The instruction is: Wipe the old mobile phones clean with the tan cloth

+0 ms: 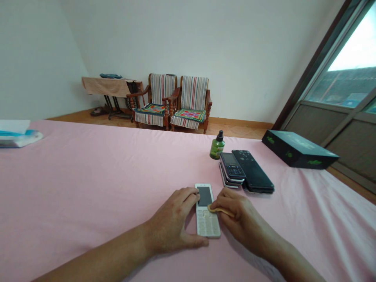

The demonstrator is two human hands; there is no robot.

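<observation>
A white keypad mobile phone (208,225) lies face up on the pink bedsheet (88,176), its dark screen towards the far side. My left hand (174,217) grips it from the left, with fingertips at the upper left edge and the thumb by the bottom edge. In my right hand (239,213), closed in a pinch, is a thin yellowish cloth (221,210). The cloth's tip touches the phone between screen and keys. Part of the cloth is hidden by my fingers.
Beyond my right hand lie stacked keypad phones (232,166) beside dark smartphones (254,172). A green spray bottle (217,145) stands behind them. At the right is a black box (296,147); a white and blue packet (19,135) lies far left. Two wooden armchairs (192,94) stand beyond the edge.
</observation>
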